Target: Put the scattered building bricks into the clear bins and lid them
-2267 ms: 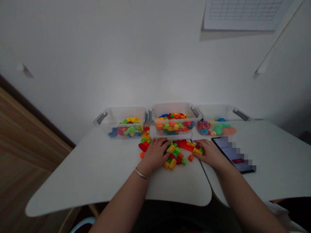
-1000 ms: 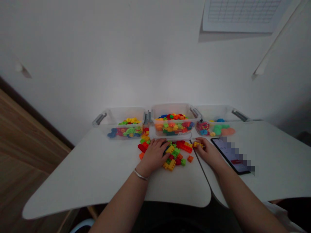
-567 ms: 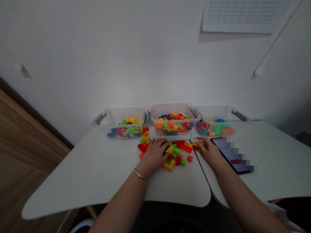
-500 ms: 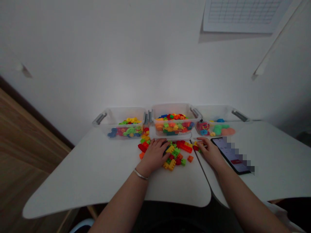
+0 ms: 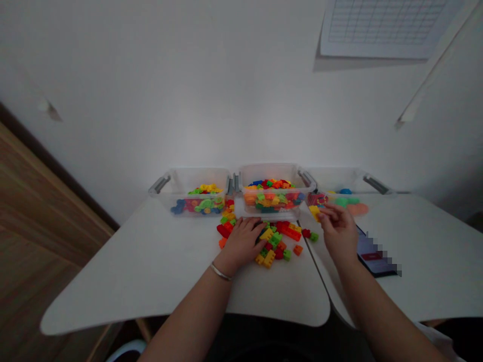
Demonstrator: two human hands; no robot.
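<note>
My left hand (image 5: 243,242) lies palm down on the left side of a loose heap of toy building bricks (image 5: 276,238), its fingers stretched out. The bricks are red, yellow, green and orange; those beneath the palm are hidden. Raised over the table right of the heap, my right hand (image 5: 340,232) pinches a yellow building brick (image 5: 314,213) between thumb and fingers. Below that brick, a small red brick (image 5: 306,233) and a green brick (image 5: 314,237) lie side by side on the table.
Along the wall stand a left clear bin (image 5: 177,198), a middle clear bin (image 5: 271,195) and a right clear bin (image 5: 335,178), all holding colourful toys. A phone (image 5: 377,261) lies partly behind my right hand. A seam (image 5: 319,269) divides the white tabletops.
My right hand has lifted and shifted right with the yellow brick, uncovering the red and green bricks and covering part of the phone. My left hand has stayed on the heap.
</note>
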